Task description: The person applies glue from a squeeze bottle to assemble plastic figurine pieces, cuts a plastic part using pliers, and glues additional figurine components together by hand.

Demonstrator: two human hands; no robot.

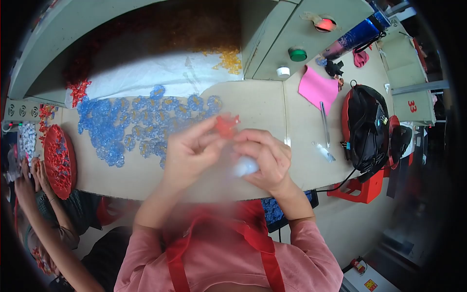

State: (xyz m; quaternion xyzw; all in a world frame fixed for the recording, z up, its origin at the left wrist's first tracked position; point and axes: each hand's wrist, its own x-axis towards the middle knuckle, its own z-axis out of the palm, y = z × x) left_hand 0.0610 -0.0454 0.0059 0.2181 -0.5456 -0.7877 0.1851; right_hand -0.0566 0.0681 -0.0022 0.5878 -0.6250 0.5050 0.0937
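My left hand (pixel 189 153) pinches a small translucent red plastic piece (pixel 225 125) in front of my chest, above the table. My right hand (pixel 266 155) is close beside it, fingers curled in toward the red piece. A whitish, rounded object (pixel 246 167), blurred, sits in the curl of my right hand; it resembles a small bottle, but its kind is unclear. Just beyond my left hand, many translucent blue flower-shaped plastic pieces (pixel 109 129) lie spread and heaped on the table.
Red pieces (pixel 79 91) and yellow pieces (pixel 227 59) lie under the cabinet. At left, a co-worker's hand (pixel 43 177) is near a red tray (pixel 72 168). Rightward are a pink sheet (pixel 316 90), metal tweezers (pixel 324 125) and a black bag (pixel 366 129). A red stool (pixel 357 192) stands below.
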